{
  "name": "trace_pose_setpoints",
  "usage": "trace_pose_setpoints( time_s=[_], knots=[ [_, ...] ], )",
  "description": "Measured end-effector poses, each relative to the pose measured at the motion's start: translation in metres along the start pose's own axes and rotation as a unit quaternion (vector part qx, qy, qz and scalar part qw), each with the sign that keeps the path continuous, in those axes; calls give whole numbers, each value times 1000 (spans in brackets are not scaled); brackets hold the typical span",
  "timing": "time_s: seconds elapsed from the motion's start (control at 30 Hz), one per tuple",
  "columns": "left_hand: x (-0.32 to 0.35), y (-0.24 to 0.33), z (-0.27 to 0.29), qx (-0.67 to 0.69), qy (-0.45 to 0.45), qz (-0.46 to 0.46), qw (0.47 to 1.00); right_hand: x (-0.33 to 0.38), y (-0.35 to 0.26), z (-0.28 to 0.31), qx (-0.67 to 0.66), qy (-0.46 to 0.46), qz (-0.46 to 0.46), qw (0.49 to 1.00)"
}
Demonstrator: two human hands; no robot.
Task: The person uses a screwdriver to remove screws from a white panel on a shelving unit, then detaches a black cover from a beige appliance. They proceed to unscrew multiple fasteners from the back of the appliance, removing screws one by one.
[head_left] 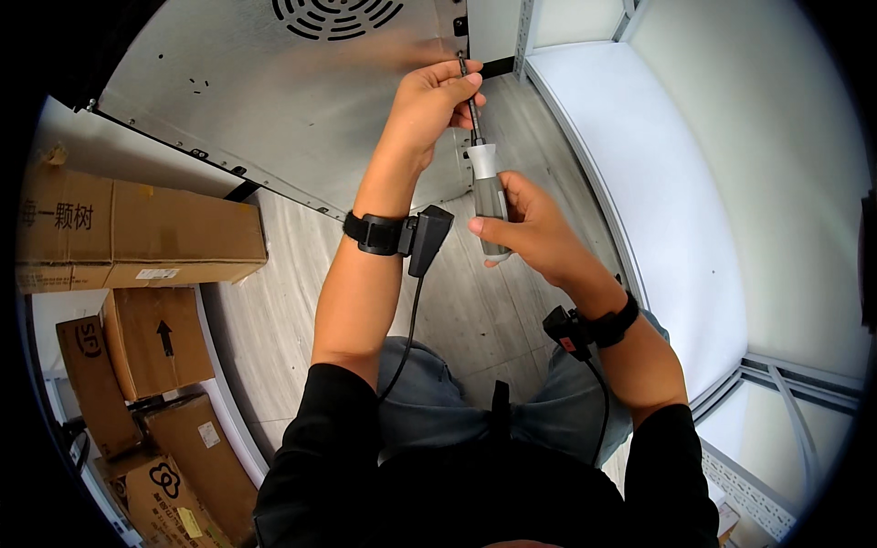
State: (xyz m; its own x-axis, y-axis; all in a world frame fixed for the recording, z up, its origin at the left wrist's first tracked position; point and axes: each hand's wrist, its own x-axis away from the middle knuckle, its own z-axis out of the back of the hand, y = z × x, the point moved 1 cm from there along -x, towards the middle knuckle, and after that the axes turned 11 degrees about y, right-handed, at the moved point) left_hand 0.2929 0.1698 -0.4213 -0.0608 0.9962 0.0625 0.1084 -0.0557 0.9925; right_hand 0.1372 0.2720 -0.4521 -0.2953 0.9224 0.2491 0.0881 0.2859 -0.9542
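Observation:
My right hand (525,224) is wrapped round the grey-and-white handle of a screwdriver (490,196). The shaft points away from me toward the right edge of a silver metal panel (301,110). Near the tip, the thumb and fingers of my left hand (438,99) pinch the shaft, close beside the panel's edge. The screwdriver's tip sits by that edge; whether it is seated in a screw is too small to tell. Round slotted vents (338,14) are cut into the panel, and small screws and black clips run along its borders.
Cardboard boxes (164,233) are stacked on shelving at the left. A white shelf (658,183) with a grey metal frame (786,384) runs along the right. Pale wood-look flooring (301,265) lies beneath. Cabled black devices (429,239) are strapped to both wrists.

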Motion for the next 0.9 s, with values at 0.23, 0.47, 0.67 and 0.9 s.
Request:
trace_pose_setpoints(
  time_s=[0.23,0.47,0.67,0.9],
  knots=[
    [1,-1,-1,2,1,8,1000,3,-2,1,-6,0,-17,1000],
    [5,2,0,-2,-1,12,1000,8,0,2,-1,-5,-38,999],
    [8,2,-1,8,21,11,1000,15,1,5,15,-5,-37,999],
    [14,-1,-17,64,24,2,998,31,-17,31,23,19,-23,999]
  ],
)
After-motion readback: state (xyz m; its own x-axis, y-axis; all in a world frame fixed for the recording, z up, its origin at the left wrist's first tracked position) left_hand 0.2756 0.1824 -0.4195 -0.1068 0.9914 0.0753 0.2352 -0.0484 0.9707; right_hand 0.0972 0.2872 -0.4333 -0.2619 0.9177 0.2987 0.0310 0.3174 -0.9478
